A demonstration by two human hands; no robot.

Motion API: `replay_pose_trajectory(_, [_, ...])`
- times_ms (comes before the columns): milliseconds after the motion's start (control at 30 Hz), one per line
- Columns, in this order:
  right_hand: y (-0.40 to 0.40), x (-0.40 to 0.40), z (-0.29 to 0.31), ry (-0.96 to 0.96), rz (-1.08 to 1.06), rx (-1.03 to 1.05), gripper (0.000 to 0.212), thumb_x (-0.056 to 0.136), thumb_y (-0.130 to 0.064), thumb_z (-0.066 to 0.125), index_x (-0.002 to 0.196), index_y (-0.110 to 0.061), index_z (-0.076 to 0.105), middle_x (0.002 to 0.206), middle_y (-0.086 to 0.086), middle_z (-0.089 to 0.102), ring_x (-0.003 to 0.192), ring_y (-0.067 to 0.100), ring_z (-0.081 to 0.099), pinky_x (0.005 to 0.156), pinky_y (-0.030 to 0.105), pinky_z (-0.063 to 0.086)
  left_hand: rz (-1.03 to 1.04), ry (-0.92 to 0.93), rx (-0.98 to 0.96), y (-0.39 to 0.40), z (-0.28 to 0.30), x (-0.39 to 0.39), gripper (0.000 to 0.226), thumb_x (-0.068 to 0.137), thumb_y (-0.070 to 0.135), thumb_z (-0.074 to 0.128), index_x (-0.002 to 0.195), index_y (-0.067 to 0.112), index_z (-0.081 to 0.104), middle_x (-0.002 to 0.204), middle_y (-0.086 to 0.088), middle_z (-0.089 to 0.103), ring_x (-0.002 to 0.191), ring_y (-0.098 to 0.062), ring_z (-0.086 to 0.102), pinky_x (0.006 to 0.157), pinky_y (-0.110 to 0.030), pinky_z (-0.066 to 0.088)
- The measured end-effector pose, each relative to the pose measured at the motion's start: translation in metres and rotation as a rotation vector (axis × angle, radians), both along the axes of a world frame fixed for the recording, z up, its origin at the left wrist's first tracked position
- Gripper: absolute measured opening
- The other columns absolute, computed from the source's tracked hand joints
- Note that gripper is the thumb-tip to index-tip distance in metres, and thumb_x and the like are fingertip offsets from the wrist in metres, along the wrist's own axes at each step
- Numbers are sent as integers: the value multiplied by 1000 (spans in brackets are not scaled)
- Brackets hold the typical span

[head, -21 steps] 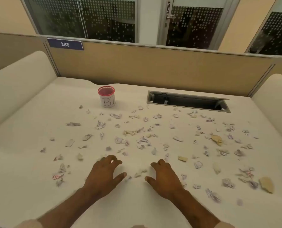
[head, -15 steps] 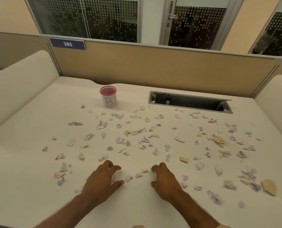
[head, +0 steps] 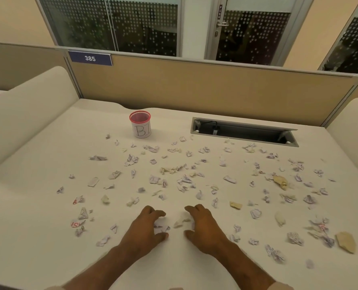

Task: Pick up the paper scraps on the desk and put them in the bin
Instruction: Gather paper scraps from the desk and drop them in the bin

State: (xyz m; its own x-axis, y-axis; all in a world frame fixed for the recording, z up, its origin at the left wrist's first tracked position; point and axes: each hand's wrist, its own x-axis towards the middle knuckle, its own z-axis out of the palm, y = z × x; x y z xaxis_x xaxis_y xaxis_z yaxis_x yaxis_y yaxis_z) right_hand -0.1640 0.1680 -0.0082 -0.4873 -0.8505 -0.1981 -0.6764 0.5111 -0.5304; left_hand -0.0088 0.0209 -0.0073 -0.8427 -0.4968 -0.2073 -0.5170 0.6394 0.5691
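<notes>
Several crumpled paper scraps lie scattered across the white desk. A small red mesh bin with a white label marked "BI" stands upright at the back, left of centre. At the near edge my left hand lies on the desk, its fingers and thumb curled round a white scrap. My right hand is close beside it. Its fingers and thumb curl round a pale scrap. Both hands are far from the bin.
An open cable slot is cut into the desk at the back right. A tan partition with a "385" plate closes the far side. Padded white dividers stand at the left and right. Larger tan scraps lie at the right.
Both hands have gone from lying flat with spread fingers to curling inward, thumbs and fingers closing on scraps between them. The view has shifted slightly.
</notes>
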Motion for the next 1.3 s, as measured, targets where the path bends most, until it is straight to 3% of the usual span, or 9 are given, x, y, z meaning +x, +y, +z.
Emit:
replay_pose_trajectory(100, [-8, 5, -2, 40, 23, 0, 63, 87, -39, 58, 144, -28, 31, 134, -3, 38, 123, 19, 35, 103, 28, 35, -7, 7, -29, 8, 1, -12, 52, 80, 45, 72, 127, 33, 54, 109, 11, 42, 91, -3, 52, 78, -13, 39])
replay_pose_trajectory(267, [-17, 14, -8, 55, 42, -54, 39, 92, -35, 52, 130, -25, 51, 123, -3, 46, 115, 16, 40, 96, 27, 40, 11, 11, -50, 15, -1, -20, 21, 89, 33, 65, 109, 27, 67, 101, 6, 46, 85, -7, 53, 64, -7, 31])
replay_pose_trajectory(367, [-18, 16, -13, 23, 21, -86, 29, 94, -30, 51, 122, -24, 58, 116, -5, 49, 111, 14, 44, 93, 25, 41, 45, 42, -73, 15, -3, -20, 15, 94, 24, 59, 105, 26, 69, 99, 7, 50, 86, -5, 53, 67, -5, 33])
replay_pose_trajectory(533, [-17, 17, -17, -53, -22, -121, 50, 92, -35, 53, 140, -30, 39, 138, -8, 43, 127, 11, 39, 105, 22, 31, 117, 71, -38, 14, -1, -17, 20, 88, 8, 61, 93, 24, 72, 95, 6, 62, 91, -8, 57, 75, -6, 34])
replay_pose_trajectory(633, [-17, 18, -17, -60, -87, -138, 61, 91, -46, 52, 145, -33, 29, 147, -11, 35, 135, 11, 31, 108, 22, 24, 200, 105, 2, 15, 1, -13, 20, 87, 13, 64, 96, 31, 68, 91, 13, 64, 82, -5, 57, 72, -7, 36])
replay_pose_trajectory(800, [-19, 20, -16, -17, -114, -102, 61, 89, -55, 50, 142, -29, 34, 141, -8, 39, 128, 13, 37, 105, 24, 31, 302, 134, 6, 1, 4, 3, 24, 85, 24, 72, 108, 32, 70, 90, 14, 67, 74, 0, 59, 73, -8, 39])
replay_pose_trajectory(1000, [-27, 29, -10, -18, -32, -36, 61, 87, -56, 53, 136, -23, 41, 126, -4, 40, 117, 15, 40, 96, 27, 40, 354, 144, -1, -29, 10, 22, 13, 86, 15, 72, 91, 25, 78, 87, 11, 74, 72, 8, 60, 69, 3, 37])
replay_pose_trajectory(1100, [-31, 30, -7, -46, -34, -39, 50, 88, -49, 57, 128, -21, 50, 116, -4, 40, 110, 16, 42, 91, 27, 41, 360, 104, 7, -36, 14, 32, 15, 83, 13, 74, 84, 28, 77, 78, 16, 69, 71, 8, 60, 66, 2, 37])
replay_pose_trajectory(1300, [-37, 30, -10, 54, -12, -22, 24, 91, -7, 49, 108, -16, 63, 98, -6, 41, 94, 15, 51, 81, 24, 43, 376, 60, -4, -51, 20, 45, 24, 80, 16, 77, 72, 37, 68, 75, 19, 66, 71, 2, 60, 62, -9, 38])
